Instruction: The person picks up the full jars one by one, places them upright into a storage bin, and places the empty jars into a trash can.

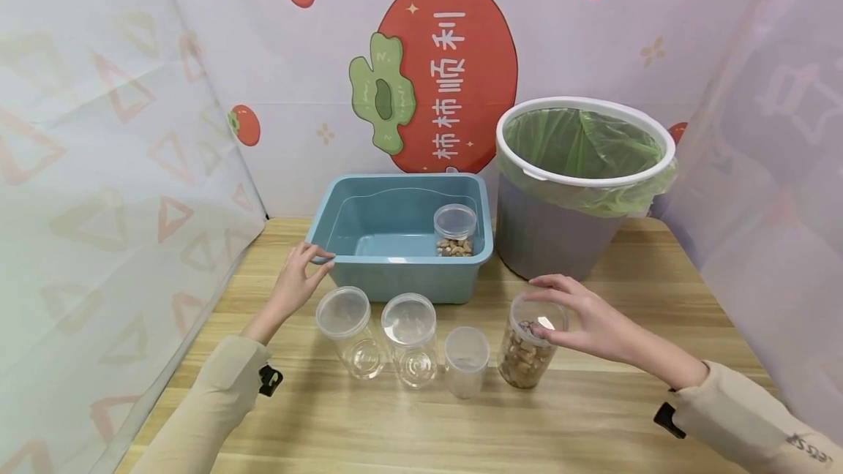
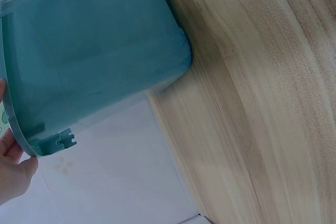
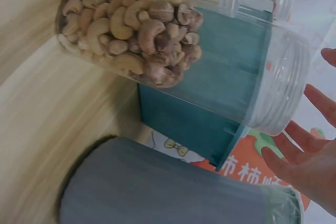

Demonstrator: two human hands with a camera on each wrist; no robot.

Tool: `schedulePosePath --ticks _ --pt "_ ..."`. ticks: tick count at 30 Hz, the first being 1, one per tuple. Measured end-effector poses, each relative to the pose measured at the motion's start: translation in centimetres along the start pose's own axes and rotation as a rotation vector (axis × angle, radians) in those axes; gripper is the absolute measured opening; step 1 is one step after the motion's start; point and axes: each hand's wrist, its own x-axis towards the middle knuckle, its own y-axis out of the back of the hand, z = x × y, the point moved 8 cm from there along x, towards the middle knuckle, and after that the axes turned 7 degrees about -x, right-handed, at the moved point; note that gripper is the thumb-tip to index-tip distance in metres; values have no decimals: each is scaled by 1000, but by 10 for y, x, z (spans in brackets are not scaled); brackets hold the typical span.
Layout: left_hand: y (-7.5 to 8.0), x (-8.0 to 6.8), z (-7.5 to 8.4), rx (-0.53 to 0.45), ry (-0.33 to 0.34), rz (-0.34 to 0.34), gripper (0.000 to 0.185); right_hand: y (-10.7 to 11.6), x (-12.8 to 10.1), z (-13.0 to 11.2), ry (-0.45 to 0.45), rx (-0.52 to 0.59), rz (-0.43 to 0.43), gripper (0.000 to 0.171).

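My right hand (image 1: 586, 317) spreads loosely beside the ridged top (image 3: 283, 80) of the jar of nuts (image 1: 522, 360), gripping nothing; whether the fingertips touch it I cannot tell. The jar stands upright on the tabletop (image 1: 369, 434), in front of the bin (image 1: 546, 229). Its clear wall looks smooth, thin and probably slippery; I judge it stiff enough for a light squeeze, and bottom-heavy, since the nuts fill only the lower part. The best hold should be around the body at nut level, the top being less secure. My left hand (image 1: 296, 280) pinches the basin (image 1: 369, 260) by its rim, seemingly stiff plastic, at the near left corner.
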Motion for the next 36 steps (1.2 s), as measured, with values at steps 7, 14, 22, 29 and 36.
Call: schedulePosePath --ticks 7,14,22,29,36 --pt "1 -1 1 -1 -3 1 12 -6 -10 3 -29 1 12 52" --pt "1 0 1 2 -10 7 12 -10 -14 5 -30 33 61 55" --pt "0 0 1 1 -9 3 11 -19 -18 10 -77 62 50 60" --pt "0 -1 0 -6 -11 8 11 -23 -19 11 -69 66 79 63" --pt "1 -1 1 -6 -13 13 11 -24 -19 11 -64 74 129 63"
